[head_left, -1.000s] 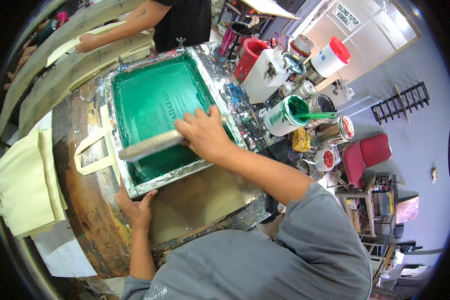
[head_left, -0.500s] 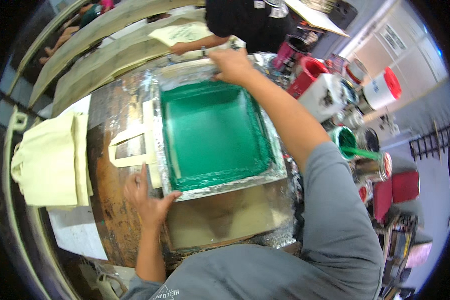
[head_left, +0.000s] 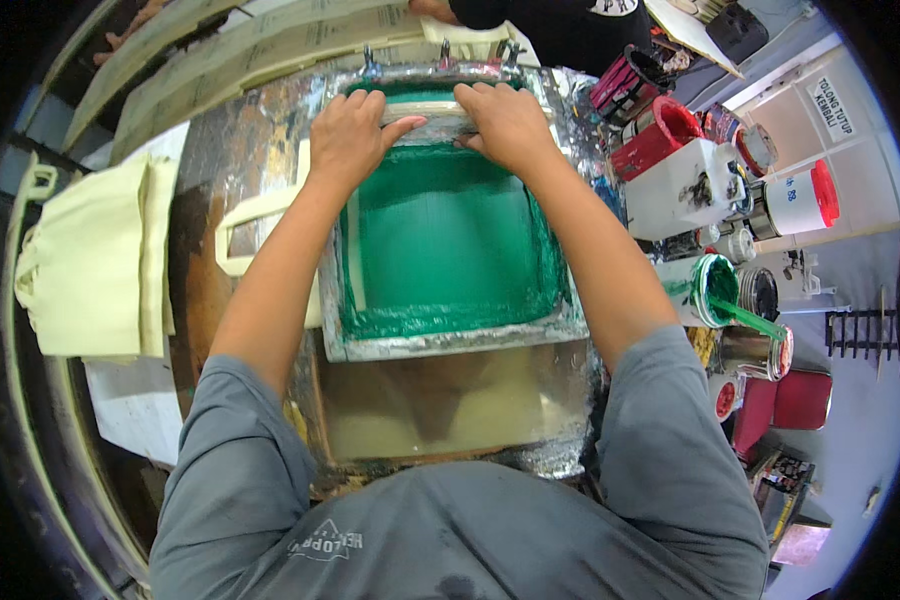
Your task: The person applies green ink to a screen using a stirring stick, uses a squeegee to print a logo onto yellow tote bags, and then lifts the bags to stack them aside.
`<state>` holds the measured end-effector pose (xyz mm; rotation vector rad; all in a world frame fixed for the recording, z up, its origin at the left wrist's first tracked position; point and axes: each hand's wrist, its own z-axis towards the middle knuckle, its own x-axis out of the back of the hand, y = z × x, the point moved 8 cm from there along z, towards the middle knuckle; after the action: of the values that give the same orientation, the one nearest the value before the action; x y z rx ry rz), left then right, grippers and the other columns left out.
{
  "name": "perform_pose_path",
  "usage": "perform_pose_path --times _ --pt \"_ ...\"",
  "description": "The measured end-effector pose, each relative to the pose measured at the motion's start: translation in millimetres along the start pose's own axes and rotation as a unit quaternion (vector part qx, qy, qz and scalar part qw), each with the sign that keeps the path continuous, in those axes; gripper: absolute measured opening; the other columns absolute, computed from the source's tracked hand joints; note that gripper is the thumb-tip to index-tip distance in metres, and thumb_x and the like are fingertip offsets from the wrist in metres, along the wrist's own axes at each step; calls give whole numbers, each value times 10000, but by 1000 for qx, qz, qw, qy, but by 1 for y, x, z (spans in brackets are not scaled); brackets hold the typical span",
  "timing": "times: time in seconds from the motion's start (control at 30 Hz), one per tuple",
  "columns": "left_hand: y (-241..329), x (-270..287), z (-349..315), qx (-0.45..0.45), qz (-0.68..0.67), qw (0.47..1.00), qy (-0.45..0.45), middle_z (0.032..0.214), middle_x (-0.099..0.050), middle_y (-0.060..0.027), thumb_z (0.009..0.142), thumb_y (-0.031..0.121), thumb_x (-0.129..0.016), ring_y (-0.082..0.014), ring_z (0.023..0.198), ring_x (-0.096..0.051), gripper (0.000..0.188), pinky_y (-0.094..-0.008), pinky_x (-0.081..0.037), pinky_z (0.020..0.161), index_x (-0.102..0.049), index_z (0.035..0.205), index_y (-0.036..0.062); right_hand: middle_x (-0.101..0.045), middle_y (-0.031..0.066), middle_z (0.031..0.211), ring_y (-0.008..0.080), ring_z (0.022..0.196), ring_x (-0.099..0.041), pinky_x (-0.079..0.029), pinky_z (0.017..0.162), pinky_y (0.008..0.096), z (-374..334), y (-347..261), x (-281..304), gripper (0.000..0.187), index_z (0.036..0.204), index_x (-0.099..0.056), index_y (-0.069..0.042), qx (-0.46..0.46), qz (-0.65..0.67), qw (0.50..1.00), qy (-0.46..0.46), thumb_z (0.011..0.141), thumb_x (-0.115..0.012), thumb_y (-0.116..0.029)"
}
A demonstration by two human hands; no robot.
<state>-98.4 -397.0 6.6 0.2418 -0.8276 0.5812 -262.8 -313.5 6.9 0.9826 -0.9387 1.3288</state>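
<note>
Both my hands grip a squeegee (head_left: 432,110) with a pale wooden handle at the far end of a screen-printing frame (head_left: 460,345). My left hand (head_left: 350,140) is closed over the handle's left part, thumb pointing inward. My right hand (head_left: 512,128) is closed round its right part. The squeegee's blade is mostly hidden. Green ink covers the mesh (head_left: 450,240), thicker along the edges. From under the frame's left side sticks out the looped handle of a cream tote bag (head_left: 232,240); the rest of that bag is hidden or seen faintly through the mesh.
A stack of cream tote bags (head_left: 90,260) lies at the left on white sheets. Along the right stand a green ink pot (head_left: 705,290) with a stirring stick, a red tub (head_left: 660,140) and several cans. Across the table is another person in black (head_left: 570,30). Metal clamps (head_left: 445,52) rise behind the frame.
My left hand has moved from beside the frame's near left corner to the squeegee at the far end. My right hand stays at the far end, now on the handle. The view has shifted.
</note>
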Motion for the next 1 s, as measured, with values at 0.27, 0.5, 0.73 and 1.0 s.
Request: perform_pose_path --times 0.27,0.5,0.73,1.0 --pt "76 108 -116 -2 -52 998 -28 743 -552 -52 821 625 -790 -258 677 -593 548 -399 -495 592 -588 782 117 -692 67 1056 301 1022 -668 -488 827 480 -142 -89 61 509 1185 -618 -138 -12 -2 998 -59 744 -869 -187" --pt "79 146 -146 66 -207 976 -26 945 -595 -99 760 623 -849 -312 940 -595 666 -489 -489 894 -710 1064 46 -639 75 1004 317 992 -640 -448 821 478 -178 -112 80 481 1131 -602 -143 -28 13 998 -47 751 -888 -213" --pt "30 150 -259 205 -107 966 -113 1039 -635 -66 574 732 -904 -292 1068 -558 944 -485 -333 1007 -761 1225 63 -602 80 1021 281 1041 -573 -361 1015 556 -231 -144 81 494 1165 -675 -120 -62 8 997 41 817 -855 -421" --pt "26 192 -182 336 -494 790 137 1318 -693 -98 858 277 -926 -184 1126 -668 769 -334 -544 924 -586 1478 -23 -607 78 889 279 912 -584 -340 958 505 -149 -114 203 543 973 -659 -98 -43 -53 979 192 904 -705 -635"
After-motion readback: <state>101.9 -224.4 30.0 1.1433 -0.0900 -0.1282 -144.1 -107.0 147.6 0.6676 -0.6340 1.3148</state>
